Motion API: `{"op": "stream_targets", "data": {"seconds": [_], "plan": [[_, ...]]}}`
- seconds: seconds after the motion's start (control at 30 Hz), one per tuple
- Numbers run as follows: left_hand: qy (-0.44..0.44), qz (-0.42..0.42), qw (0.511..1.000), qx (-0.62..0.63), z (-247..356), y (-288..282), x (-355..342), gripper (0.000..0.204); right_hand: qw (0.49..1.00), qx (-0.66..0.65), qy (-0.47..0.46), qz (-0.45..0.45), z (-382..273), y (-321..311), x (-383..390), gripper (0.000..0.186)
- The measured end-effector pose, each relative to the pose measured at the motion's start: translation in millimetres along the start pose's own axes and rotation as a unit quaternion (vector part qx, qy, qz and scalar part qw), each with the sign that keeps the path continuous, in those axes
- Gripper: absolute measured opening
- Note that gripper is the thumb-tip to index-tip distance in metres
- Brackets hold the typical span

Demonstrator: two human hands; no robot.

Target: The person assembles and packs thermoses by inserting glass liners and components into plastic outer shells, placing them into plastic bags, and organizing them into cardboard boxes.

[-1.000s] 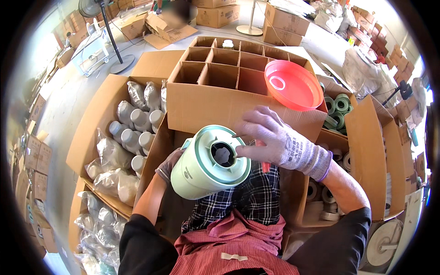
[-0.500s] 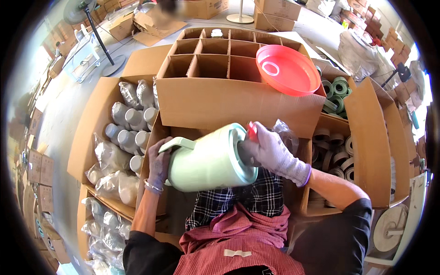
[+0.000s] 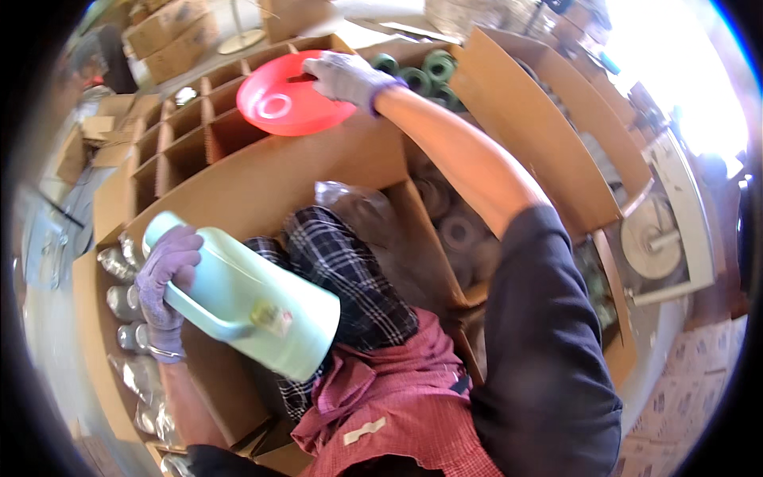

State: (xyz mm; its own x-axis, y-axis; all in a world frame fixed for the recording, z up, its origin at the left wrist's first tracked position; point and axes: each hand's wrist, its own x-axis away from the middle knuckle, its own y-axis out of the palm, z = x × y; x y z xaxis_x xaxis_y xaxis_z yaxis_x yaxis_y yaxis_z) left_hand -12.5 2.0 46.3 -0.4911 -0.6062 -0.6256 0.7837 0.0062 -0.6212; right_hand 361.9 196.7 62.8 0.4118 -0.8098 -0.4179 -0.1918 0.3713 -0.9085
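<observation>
My left hand, gloved, is closed on a pale mint plastic jug near the handle. The jug lies tilted over my lap. My right hand reaches far forward over the red plastic basin, fingers bent at its upper part around a small dark item too blurred to make out. A white ring lies in the basin, which sits on a divided cardboard box.
Cartons of silver-grey bottles stand at my left. Green rings and grey rings fill boxes ahead and right. A raised cardboard flap and a white-framed stand with a round plate are at the right.
My view has swung right. My right hand has left the jug's opening and moved to the basin; the red item in its fingers no longer shows. The jug has tipped, its handle now facing me.
</observation>
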Motion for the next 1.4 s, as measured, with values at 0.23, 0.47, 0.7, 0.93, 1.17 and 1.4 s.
{"op": "stream_targets", "data": {"seconds": [0.23, 0.47, 0.7, 0.93, 1.17, 1.4], "plan": [[0.171, -0.245, 0.952, 0.063, 53.7, 101.5, -10.4, 0.040, 0.995, -0.093, -0.017, 0.035, 24.8, -82.7, 147.1, 0.029], [0.002, -0.158, 0.967, -0.200, 80.7, 96.9, 43.0, 0.034, 0.872, -0.050, 0.475, -0.108, 40.9, -185.5, 516.2, 0.025], [0.092, -0.199, 0.968, -0.120, 56.9, 92.8, 39.4, 0.033, 0.520, -0.082, 0.848, 0.059, 35.0, -151.7, 794.4, 0.027], [-0.013, -0.237, 0.952, -0.193, 74.6, 79.3, 48.9, 0.056, 0.496, -0.019, 0.858, 0.128, 82.4, -73.6, 913.1, 0.061], [-0.260, -0.115, 0.959, 0.010, 69.4, 34.1, 105.8, 0.062, 0.546, 0.039, 0.835, 0.058, 125.3, -58.8, 879.5, 0.065], [-0.173, -0.005, 0.966, -0.190, 91.5, 14.7, 27.8, 0.071, 0.734, -0.342, 0.559, 0.177, 92.3, -203.4, 667.8, 0.021]]}}
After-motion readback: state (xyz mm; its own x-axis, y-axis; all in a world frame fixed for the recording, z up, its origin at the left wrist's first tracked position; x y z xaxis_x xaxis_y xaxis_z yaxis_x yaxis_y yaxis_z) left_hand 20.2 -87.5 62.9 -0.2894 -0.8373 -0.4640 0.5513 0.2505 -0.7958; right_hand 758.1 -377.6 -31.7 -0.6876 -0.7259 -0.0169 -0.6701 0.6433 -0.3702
